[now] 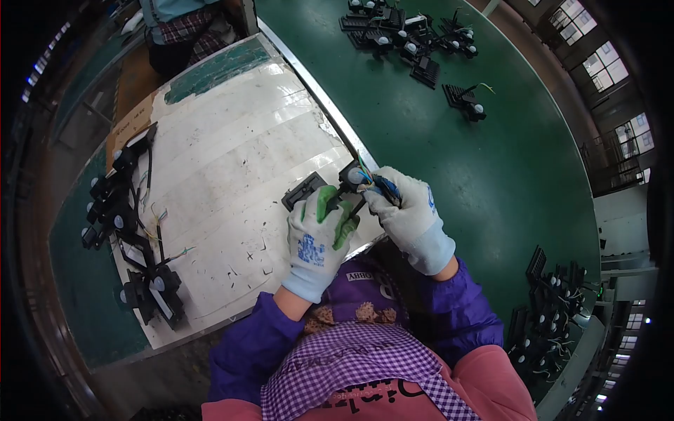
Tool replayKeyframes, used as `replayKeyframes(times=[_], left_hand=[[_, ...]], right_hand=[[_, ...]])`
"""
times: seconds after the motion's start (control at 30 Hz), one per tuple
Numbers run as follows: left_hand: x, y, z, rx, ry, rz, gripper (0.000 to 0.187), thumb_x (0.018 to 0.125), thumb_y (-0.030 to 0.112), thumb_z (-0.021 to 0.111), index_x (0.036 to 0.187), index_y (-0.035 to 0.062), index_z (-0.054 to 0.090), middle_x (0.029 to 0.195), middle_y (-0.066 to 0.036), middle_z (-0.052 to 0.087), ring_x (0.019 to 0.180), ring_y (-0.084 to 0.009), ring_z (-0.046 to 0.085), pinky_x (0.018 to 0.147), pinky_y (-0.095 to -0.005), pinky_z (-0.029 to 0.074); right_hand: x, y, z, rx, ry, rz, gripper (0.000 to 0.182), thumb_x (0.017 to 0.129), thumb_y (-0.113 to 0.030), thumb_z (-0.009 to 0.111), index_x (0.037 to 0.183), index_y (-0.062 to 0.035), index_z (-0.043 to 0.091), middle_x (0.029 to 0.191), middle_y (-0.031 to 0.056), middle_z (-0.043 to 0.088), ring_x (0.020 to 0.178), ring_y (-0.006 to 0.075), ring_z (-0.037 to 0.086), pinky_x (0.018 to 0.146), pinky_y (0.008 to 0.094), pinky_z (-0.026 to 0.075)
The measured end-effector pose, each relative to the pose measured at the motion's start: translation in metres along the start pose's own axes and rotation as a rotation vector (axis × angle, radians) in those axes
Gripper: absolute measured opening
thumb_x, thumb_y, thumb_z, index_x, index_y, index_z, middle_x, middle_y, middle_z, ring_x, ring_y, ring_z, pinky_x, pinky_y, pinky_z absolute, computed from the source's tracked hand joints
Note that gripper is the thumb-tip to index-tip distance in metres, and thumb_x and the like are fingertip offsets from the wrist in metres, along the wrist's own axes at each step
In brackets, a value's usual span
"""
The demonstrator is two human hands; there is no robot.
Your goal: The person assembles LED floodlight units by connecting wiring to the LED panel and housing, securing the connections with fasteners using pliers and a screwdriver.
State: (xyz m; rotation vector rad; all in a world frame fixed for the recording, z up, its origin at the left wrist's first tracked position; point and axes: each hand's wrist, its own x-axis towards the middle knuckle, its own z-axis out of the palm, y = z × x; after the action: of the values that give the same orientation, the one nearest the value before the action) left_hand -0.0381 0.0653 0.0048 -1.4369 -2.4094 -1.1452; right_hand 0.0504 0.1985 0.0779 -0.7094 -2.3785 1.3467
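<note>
Both hands wear white work gloves, and they meet over the front right edge of a white board. My left hand (317, 228), its glove green on the fingers, is closed on a black sensor lamp (304, 191) with a flat rectangular body. A white domed sensor (356, 175) on the lamp faces up between the hands. Thin coloured wires (364, 165) rise beside that dome. My right hand (408, 214) is closed at the wires, around a dark blue and black piece (386, 189) whose kind I cannot make out. Fingers hide part of the lamp.
The white board (225, 161) lies on the left, with black scraps on it. Several sensor lamps (130, 224) line its left side. More lie on the green table (484, 182): a cluster (407, 38) at the back and a pile (554, 316) at right. A person (189, 31) is at back left.
</note>
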Motion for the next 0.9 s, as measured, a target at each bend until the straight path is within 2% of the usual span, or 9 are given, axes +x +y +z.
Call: replayKeyframes(times=[0.03,0.13,0.23,0.33,0.43,0.6,0.73,0.83,0.9], left_hand=[[-0.002,-0.003,0.002,0.002,-0.016,-0.001,0.032,0.074,0.018,0.070,0.106,0.0126,0.067,0.113,-0.012,0.057,0.097,-0.0311,0.054,0.083,-0.0405,0.045],[-0.002,-0.004,0.002,-0.102,-0.093,-0.072,0.038,0.066,0.011,0.070,0.104,0.0078,0.066,0.116,-0.014,0.057,0.104,-0.0342,0.050,0.094,-0.0441,0.040],[0.001,0.003,-0.009,-0.015,0.012,0.006,0.037,0.075,0.014,0.070,0.112,0.0118,0.066,0.113,-0.012,0.059,0.095,-0.0329,0.056,0.082,-0.0407,0.047],[0.016,0.014,-0.020,-0.745,-0.067,-0.287,0.040,0.078,0.005,0.065,0.118,0.0073,0.062,0.110,-0.013,0.061,0.093,-0.0261,0.061,0.078,-0.0345,0.050],[0.017,0.016,-0.009,-1.378,-0.153,-0.452,0.043,0.083,-0.003,0.052,0.125,-0.0033,0.053,0.107,-0.004,0.059,0.092,-0.0102,0.057,0.081,-0.0241,0.050],[0.015,0.014,0.005,-1.060,-0.029,-0.319,0.040,0.085,-0.001,0.048,0.124,-0.0050,0.054,0.108,-0.007,0.063,0.095,-0.0119,0.060,0.083,-0.0259,0.049],[0.020,0.017,-0.001,-0.859,0.021,-0.242,0.033,0.089,0.007,0.053,0.121,-0.0042,0.057,0.099,-0.012,0.067,0.089,-0.0141,0.063,0.077,-0.0271,0.051],[0.022,0.016,-0.001,-0.730,0.014,-0.220,0.031,0.091,0.011,0.055,0.118,-0.0041,0.059,0.098,-0.012,0.068,0.087,-0.0160,0.065,0.076,-0.0278,0.052],[0.023,0.014,0.005,-0.657,0.069,-0.136,0.028,0.094,0.016,0.054,0.113,-0.0032,0.060,0.093,-0.016,0.067,0.081,-0.0246,0.067,0.072,-0.0318,0.052]], right_hand=[[-0.001,0.002,0.001,-0.016,0.016,-0.032,0.020,0.084,-0.009,0.066,0.104,-0.0037,0.064,0.078,0.0130,0.063,0.068,0.0192,0.062,0.064,0.0306,0.049],[-0.010,0.005,0.010,0.031,0.116,-0.167,0.008,0.086,-0.003,0.063,0.094,-0.0028,0.065,0.062,-0.0008,0.054,0.055,0.0072,0.049,0.051,0.0246,0.040],[-0.008,0.008,0.013,0.144,0.145,-0.085,0.007,0.087,-0.003,0.062,0.093,-0.0028,0.065,0.062,-0.0018,0.052,0.054,0.0060,0.048,0.049,0.0243,0.039],[-0.007,0.001,0.005,0.182,0.044,0.060,0.015,0.087,-0.005,0.062,0.102,-0.0029,0.065,0.071,0.0018,0.059,0.063,0.0085,0.055,0.057,0.0244,0.044],[-0.004,-0.019,0.004,0.330,-0.011,0.210,0.019,0.089,-0.008,0.061,0.106,-0.0018,0.065,0.076,0.0024,0.063,0.066,0.0088,0.056,0.059,0.0236,0.046],[0.001,-0.015,0.005,0.671,-0.060,0.338,0.021,0.092,-0.013,0.060,0.106,0.0023,0.065,0.081,0.0023,0.064,0.064,0.0073,0.053,0.055,0.0220,0.043],[0.009,-0.025,0.007,0.576,-0.080,0.274,0.016,0.093,-0.011,0.058,0.099,0.0015,0.066,0.083,0.0015,0.065,0.075,0.0063,0.057,0.069,0.0209,0.046],[0.008,-0.025,0.006,0.673,-0.072,0.296,0.017,0.093,-0.013,0.059,0.097,0.0010,0.066,0.082,-0.0002,0.064,0.065,0.0036,0.054,0.059,0.0194,0.045],[0.004,-0.029,-0.001,0.754,-0.099,0.360,0.021,0.093,-0.017,0.060,0.101,0.0013,0.064,0.080,-0.0016,0.062,0.055,0.0020,0.050,0.048,0.0174,0.042]])
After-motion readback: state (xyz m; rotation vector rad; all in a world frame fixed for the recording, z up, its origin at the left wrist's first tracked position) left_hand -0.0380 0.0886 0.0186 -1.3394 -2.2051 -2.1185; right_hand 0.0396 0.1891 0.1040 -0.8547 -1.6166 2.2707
